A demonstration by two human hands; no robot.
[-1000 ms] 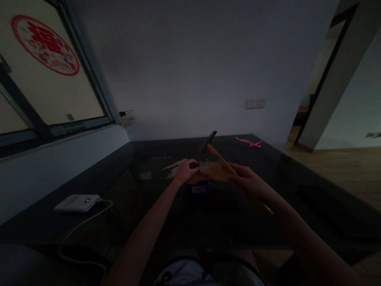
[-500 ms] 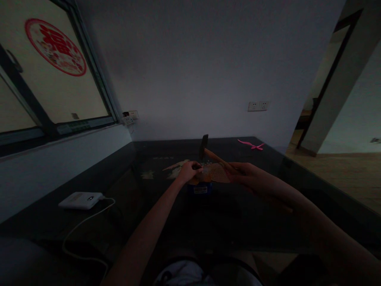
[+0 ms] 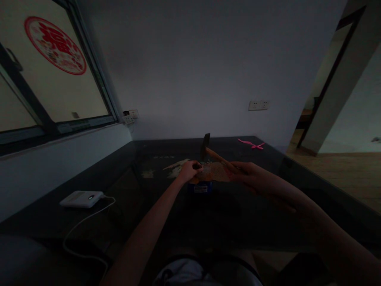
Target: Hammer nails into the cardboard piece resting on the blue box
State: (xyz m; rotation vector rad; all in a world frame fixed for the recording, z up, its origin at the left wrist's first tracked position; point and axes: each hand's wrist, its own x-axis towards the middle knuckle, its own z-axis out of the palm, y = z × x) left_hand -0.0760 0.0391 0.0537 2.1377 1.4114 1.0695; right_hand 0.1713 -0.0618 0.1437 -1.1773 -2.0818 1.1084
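Observation:
My right hand (image 3: 248, 173) is closed round the wooden handle of a hammer (image 3: 220, 158), whose dark head stands up to the left over a brown, textured sheet (image 3: 216, 172). That sheet lies on top of a blue container (image 3: 201, 188) with a pale label on its front. At the sheet's left part, the fingers of my left hand (image 3: 189, 171) are pinched together, just below and left of the hammer head. Whatever they hold is too small and dark to make out. Behind my left hand lies a pale, pointed piece (image 3: 176, 167) on the table.
The dark glossy table (image 3: 166, 149) reaches to the wall. A white power bank (image 3: 81, 199) with a cable (image 3: 86, 218) lies at the left. Toward the back right is a pink ribbon-like item (image 3: 253, 144). Wall sockets (image 3: 258, 105) sit above the table's far edge.
The hammer head has shifted slightly to the right. My left hand stays pinched in the same place, and the brown sheet and blue container look unmoved.

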